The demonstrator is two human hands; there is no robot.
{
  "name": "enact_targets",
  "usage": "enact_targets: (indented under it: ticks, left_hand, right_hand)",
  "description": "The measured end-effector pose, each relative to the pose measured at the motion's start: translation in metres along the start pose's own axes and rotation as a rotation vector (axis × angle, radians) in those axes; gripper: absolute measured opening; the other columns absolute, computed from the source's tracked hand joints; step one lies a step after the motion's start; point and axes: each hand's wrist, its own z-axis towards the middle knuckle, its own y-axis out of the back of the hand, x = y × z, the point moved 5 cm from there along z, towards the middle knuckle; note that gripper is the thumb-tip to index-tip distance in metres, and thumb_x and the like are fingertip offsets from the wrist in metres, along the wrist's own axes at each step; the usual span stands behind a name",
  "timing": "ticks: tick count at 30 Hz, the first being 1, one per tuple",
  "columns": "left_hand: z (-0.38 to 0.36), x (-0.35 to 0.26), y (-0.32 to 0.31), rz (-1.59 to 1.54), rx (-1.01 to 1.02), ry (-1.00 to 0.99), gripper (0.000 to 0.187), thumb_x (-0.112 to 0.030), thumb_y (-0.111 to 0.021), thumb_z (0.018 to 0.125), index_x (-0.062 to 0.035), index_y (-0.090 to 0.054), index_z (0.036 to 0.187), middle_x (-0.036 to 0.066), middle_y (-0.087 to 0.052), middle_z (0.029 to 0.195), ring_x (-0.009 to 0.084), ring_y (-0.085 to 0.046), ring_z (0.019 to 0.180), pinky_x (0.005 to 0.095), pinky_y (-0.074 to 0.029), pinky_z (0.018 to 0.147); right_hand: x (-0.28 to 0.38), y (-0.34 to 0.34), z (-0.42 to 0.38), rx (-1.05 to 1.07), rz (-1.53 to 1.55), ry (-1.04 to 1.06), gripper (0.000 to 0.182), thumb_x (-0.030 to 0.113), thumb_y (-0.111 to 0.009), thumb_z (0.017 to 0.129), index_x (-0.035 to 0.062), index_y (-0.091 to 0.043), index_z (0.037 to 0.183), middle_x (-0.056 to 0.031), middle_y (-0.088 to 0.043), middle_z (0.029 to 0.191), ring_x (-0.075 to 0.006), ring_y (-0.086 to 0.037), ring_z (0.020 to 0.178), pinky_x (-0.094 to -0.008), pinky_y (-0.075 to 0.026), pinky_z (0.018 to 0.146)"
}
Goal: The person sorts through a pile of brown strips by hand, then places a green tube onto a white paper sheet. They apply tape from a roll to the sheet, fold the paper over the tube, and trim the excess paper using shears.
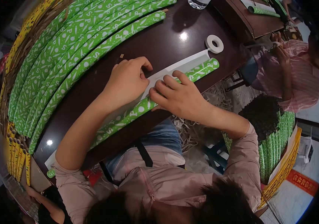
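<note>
A sheet of green wrapping paper with white print (140, 109) lies partly rolled along the table's near edge, its pale inner side facing up. A white strip (189, 59) runs along its far edge. My left hand (126, 79) is over that edge, fingers curled in and thumb near the index finger; what they pinch, if anything, is hidden. Close beside it, my right hand (180, 95) grips the green roll, fingers bent over the top and thumb beneath. Beyond the roll's right end lies a roll of white tape (220, 44).
Several finished green rolls (81, 56) are stacked at the left on the dark table (181, 26). Yellow rolls (17, 156) lie below them. A clear container (198, 3) stands at the back. More green rolls (278, 145) fill a basket at right, near another person (293, 71).
</note>
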Motion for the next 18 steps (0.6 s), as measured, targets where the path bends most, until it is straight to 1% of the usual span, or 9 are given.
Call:
enact_targets:
  ticks: [3, 5, 6, 8, 10, 12, 13, 15, 18]
  left_hand:
    - [0.009, -0.005, 0.001, 0.083, -0.057, -0.069, 0.020, -0.005, -0.067, 0.075, -0.0010, -0.063, 0.094, 0.011, -0.062, 0.069, 0.0214, -0.061, 0.065, 0.0332, -0.047, 0.062]
    - [0.021, -0.009, 0.002, 0.170, -0.014, 0.027, 0.019, -0.019, -0.069, 0.076, -0.0026, -0.065, 0.084, 0.013, -0.066, 0.076, 0.0312, -0.065, 0.075, 0.0420, -0.051, 0.072]
    - [0.030, -0.010, 0.002, 0.171, -0.016, 0.025, 0.019, -0.019, -0.069, 0.076, -0.0026, -0.065, 0.084, 0.013, -0.066, 0.076, 0.0312, -0.065, 0.075, 0.0420, -0.051, 0.072]
    - [0.051, -0.008, 0.004, 0.159, -0.110, -0.002, 0.024, -0.026, -0.070, 0.079, -0.0027, -0.066, 0.083, 0.015, -0.066, 0.078, 0.0325, -0.065, 0.078, 0.0423, -0.051, 0.073]
    - [0.072, -0.014, 0.000, 0.080, -0.083, -0.023, 0.025, -0.027, -0.071, 0.079, -0.0026, -0.068, 0.083, 0.016, -0.067, 0.081, 0.0322, -0.065, 0.081, 0.0412, -0.051, 0.074]
    - [0.089, -0.027, -0.013, 0.028, 0.095, 0.001, 0.020, -0.016, -0.067, 0.083, 0.0036, -0.067, 0.090, 0.011, -0.067, 0.075, 0.0165, -0.062, 0.067, 0.0316, -0.048, 0.063]
    - [0.095, -0.034, -0.017, 0.022, 0.096, -0.021, 0.020, -0.016, -0.067, 0.083, 0.0036, -0.067, 0.090, 0.011, -0.067, 0.075, 0.0165, -0.062, 0.067, 0.0316, -0.048, 0.063]
    - [0.105, -0.045, -0.032, -0.013, 0.225, -0.021, 0.020, -0.013, -0.068, 0.082, 0.0039, -0.069, 0.093, 0.011, -0.068, 0.077, 0.0155, -0.062, 0.069, 0.0302, -0.048, 0.065]
    - [0.111, -0.058, -0.043, -0.051, 0.243, -0.052, 0.019, -0.010, -0.068, 0.080, 0.0043, -0.069, 0.094, 0.011, -0.069, 0.079, 0.0149, -0.062, 0.071, 0.0294, -0.049, 0.067]
  right_hand:
    - [-0.001, 0.000, 0.000, -0.002, -0.003, -0.001, 0.041, 0.041, -0.065, 0.075, 0.0123, -0.055, 0.103, -0.0010, -0.053, 0.094, -0.0190, -0.050, 0.094, -0.0398, -0.040, 0.090]
    - [-0.001, 0.001, 0.001, -0.007, -0.010, 0.002, 0.043, 0.043, -0.065, 0.075, 0.0133, -0.055, 0.104, -0.0006, -0.052, 0.094, -0.0184, -0.051, 0.091, -0.0402, -0.040, 0.090]
    - [-0.001, 0.001, 0.001, 0.009, 0.009, 0.004, 0.041, 0.041, -0.065, 0.075, 0.0125, -0.055, 0.102, -0.0013, -0.053, 0.094, -0.0196, -0.050, 0.094, -0.0403, -0.040, 0.091]
    - [-0.001, 0.001, 0.002, 0.023, 0.022, 0.006, 0.040, 0.039, -0.066, 0.074, 0.0118, -0.055, 0.100, -0.0019, -0.054, 0.094, -0.0207, -0.050, 0.096, -0.0404, -0.039, 0.091]
    - [-0.001, 0.001, 0.002, 0.000, 0.026, 0.010, 0.039, 0.039, -0.066, 0.074, 0.0120, -0.055, 0.099, -0.0021, -0.054, 0.093, -0.0208, -0.050, 0.096, -0.0409, -0.039, 0.092]
    - [-0.001, 0.002, 0.001, 0.005, 0.030, 0.000, 0.039, 0.038, -0.066, 0.074, 0.0128, -0.054, 0.101, -0.0012, -0.053, 0.094, -0.0205, -0.050, 0.096, -0.0415, -0.039, 0.091]
    - [-0.001, 0.001, 0.001, 0.004, 0.048, -0.006, 0.039, 0.038, -0.066, 0.074, 0.0136, -0.054, 0.102, -0.0003, -0.052, 0.094, -0.0202, -0.050, 0.095, -0.0420, -0.039, 0.091]
    - [0.000, -0.001, 0.001, -0.033, 0.064, -0.015, 0.037, 0.035, -0.067, 0.072, 0.0136, -0.054, 0.100, -0.0013, -0.053, 0.094, -0.0213, -0.051, 0.096, -0.0425, -0.039, 0.091]
    - [0.001, -0.002, 0.001, -0.035, 0.077, -0.032, 0.037, 0.034, -0.068, 0.070, 0.0134, -0.054, 0.098, -0.0019, -0.054, 0.094, -0.0214, -0.051, 0.095, -0.0419, -0.039, 0.090]
